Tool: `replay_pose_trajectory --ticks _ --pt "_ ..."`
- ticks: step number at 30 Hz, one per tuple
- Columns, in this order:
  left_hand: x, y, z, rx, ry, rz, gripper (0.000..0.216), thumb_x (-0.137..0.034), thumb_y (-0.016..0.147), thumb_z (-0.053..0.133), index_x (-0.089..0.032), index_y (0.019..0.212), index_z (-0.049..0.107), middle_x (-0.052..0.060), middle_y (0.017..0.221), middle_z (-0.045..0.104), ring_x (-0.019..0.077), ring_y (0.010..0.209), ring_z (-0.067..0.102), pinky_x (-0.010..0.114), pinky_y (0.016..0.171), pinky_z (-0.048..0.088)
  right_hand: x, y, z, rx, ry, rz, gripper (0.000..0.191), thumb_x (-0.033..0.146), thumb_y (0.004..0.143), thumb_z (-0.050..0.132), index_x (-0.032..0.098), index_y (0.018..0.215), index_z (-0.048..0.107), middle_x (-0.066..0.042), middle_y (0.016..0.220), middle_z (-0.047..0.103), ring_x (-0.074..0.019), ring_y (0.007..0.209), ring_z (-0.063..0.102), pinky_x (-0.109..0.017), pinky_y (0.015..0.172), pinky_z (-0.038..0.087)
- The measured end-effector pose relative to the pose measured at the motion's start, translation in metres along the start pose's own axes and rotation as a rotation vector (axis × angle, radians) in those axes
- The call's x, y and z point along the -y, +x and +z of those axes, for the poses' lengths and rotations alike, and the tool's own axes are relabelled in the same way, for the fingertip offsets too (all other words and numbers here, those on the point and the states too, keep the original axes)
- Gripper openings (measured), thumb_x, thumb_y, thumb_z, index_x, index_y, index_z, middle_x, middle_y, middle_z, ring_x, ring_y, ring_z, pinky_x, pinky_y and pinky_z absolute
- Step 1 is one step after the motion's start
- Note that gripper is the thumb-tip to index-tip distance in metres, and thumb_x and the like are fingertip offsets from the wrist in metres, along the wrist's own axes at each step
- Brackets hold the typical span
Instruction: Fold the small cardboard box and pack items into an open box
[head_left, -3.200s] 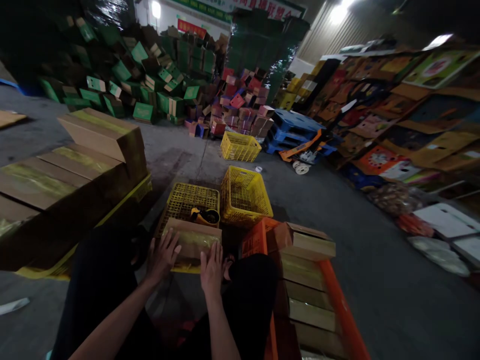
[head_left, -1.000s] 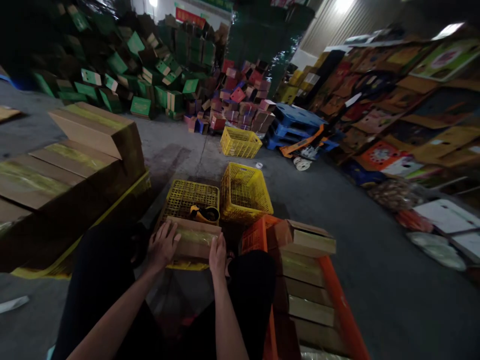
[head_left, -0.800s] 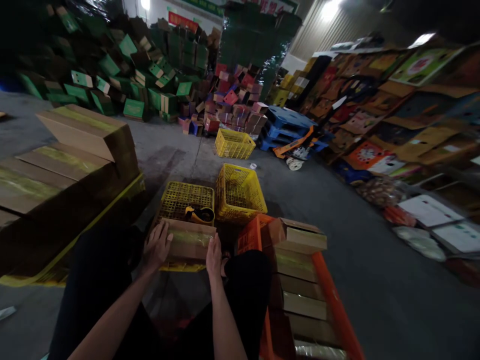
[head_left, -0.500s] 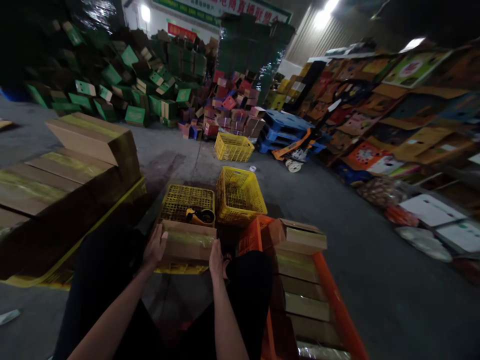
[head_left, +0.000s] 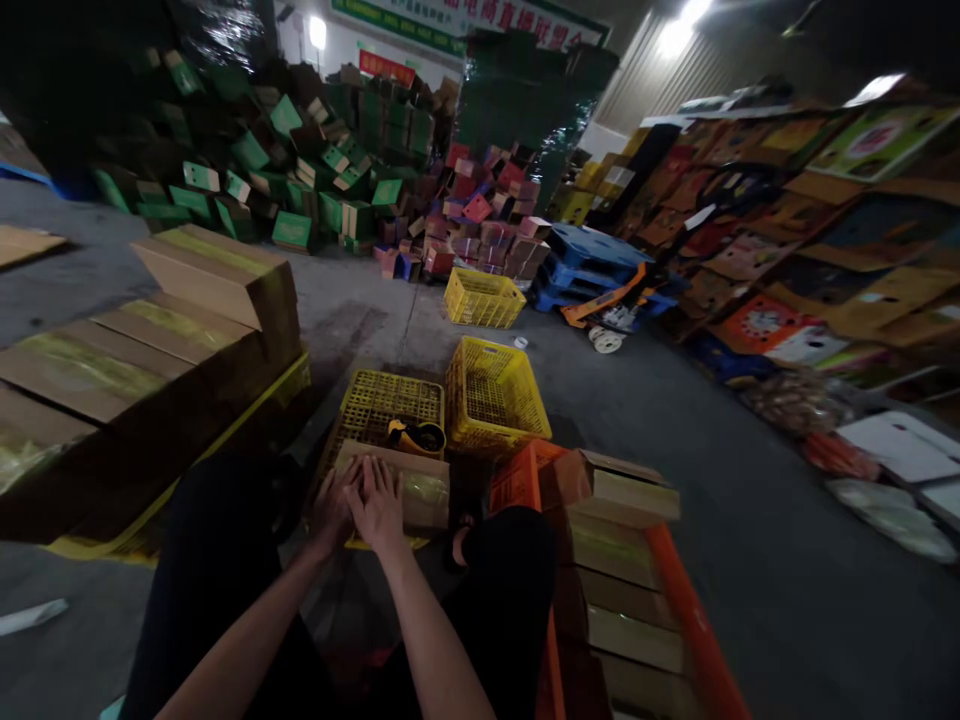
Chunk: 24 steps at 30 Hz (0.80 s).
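A brown cardboard carton (head_left: 427, 492) with clear yellowish tape along it lies across the near side of a yellow plastic crate (head_left: 390, 393) between my knees. My right hand (head_left: 377, 505) rests flat on the carton's left half, fingers stretched out. My left hand (head_left: 332, 512) is at the carton's left end, its fingers extended and close beside the right ones. Just behind the carton, a yellow-and-black tape dispenser (head_left: 416, 437) sits on the crate.
An open yellow crate (head_left: 536, 400) stands behind right. To my right, an orange crate (head_left: 694, 610) holds several cartons; taped cartons (head_left: 97, 370) fill a crate on my left. Farther off are another yellow crate (head_left: 486, 300), an orange pallet jack (head_left: 611, 300) and blue pallets (head_left: 581, 245).
My right hand has moved left from the carton's right end onto its left part, beside my left hand. The view has turned slightly left.
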<state>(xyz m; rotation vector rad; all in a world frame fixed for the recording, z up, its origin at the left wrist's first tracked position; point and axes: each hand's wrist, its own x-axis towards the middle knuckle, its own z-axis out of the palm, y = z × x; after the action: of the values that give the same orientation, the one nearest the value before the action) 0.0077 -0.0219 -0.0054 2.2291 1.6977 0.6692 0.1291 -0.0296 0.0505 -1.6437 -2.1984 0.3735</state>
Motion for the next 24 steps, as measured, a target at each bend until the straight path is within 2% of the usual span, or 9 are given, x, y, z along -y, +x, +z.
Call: replay_pose_trajectory --ticks 5,10,13,16,20,22,24 --pt "-0.001 0.004 -0.005 -0.035 0.015 -0.083 0.052 -0.028 0.098 0.036 -0.023 0.149 0.043 0.008 0.159 0.038 0.0234 0.148 0.029 0.048 0.121 0.019 -0.015 -0.004 0.001 -0.030 -0.048 0.069 0.066 0.055 0.102 0.028 0.019 0.157 0.022 -0.010 0.155 0.042 -0.0233 0.148 0.030 -0.050 0.120 0.016" --pt "-0.006 0.006 -0.015 -0.110 0.010 -0.234 0.052 -0.037 0.102 0.030 -0.024 0.151 0.040 0.006 0.161 0.032 0.0279 0.150 0.024 0.056 0.120 0.016 -0.055 -0.024 -0.011 -0.108 -0.173 0.232 0.071 0.057 0.101 0.031 0.015 0.157 0.022 -0.015 0.156 0.039 -0.0285 0.148 0.030 -0.055 0.118 0.020" --pt "-0.010 0.004 -0.017 -0.147 -0.011 -0.288 0.054 -0.038 0.102 0.032 -0.025 0.153 0.036 0.005 0.160 0.035 0.0301 0.151 0.020 0.057 0.121 0.015 -0.079 -0.032 -0.014 -0.187 -0.173 0.347 0.073 0.058 0.101 0.026 0.012 0.157 0.021 -0.018 0.157 0.035 -0.0304 0.148 0.030 -0.055 0.116 0.025" --pt "-0.011 0.002 -0.016 -0.172 0.000 -0.344 0.054 -0.042 0.101 0.034 -0.025 0.152 0.039 0.009 0.160 0.035 0.0333 0.151 0.021 0.061 0.119 0.015 -0.094 -0.036 -0.013 -0.265 -0.098 0.347 0.076 0.059 0.101 0.023 0.009 0.157 0.021 -0.018 0.159 0.033 -0.0306 0.148 0.029 -0.049 0.114 0.033" --pt "-0.012 0.000 -0.015 -0.207 0.033 -0.383 0.055 -0.043 0.102 0.033 -0.022 0.152 0.040 0.015 0.160 0.033 0.0349 0.151 0.020 0.064 0.116 0.016 -0.096 -0.039 -0.016 -0.267 -0.048 0.338 0.074 0.058 0.101 0.020 0.011 0.157 0.022 -0.017 0.157 0.036 -0.0296 0.144 0.037 -0.047 0.113 0.036" --pt "-0.015 -0.002 -0.013 -0.234 0.050 -0.361 0.058 -0.043 0.101 0.035 -0.018 0.153 0.037 0.017 0.162 0.027 0.0351 0.151 0.016 0.065 0.117 0.013 -0.088 -0.043 -0.020 -0.255 -0.083 0.404 0.074 0.059 0.100 0.023 0.012 0.157 0.023 -0.017 0.158 0.035 -0.0332 0.145 0.034 -0.054 0.113 0.032" --pt "-0.020 -0.006 -0.011 -0.210 0.047 -0.286 0.058 -0.041 0.100 0.038 -0.016 0.152 0.037 0.017 0.163 0.023 0.0344 0.152 0.016 0.063 0.119 0.008 -0.072 -0.048 -0.022 -0.249 -0.125 0.438 0.075 0.061 0.099 0.027 0.012 0.157 0.024 -0.018 0.159 0.033 -0.0380 0.148 0.025 -0.061 0.114 0.024"
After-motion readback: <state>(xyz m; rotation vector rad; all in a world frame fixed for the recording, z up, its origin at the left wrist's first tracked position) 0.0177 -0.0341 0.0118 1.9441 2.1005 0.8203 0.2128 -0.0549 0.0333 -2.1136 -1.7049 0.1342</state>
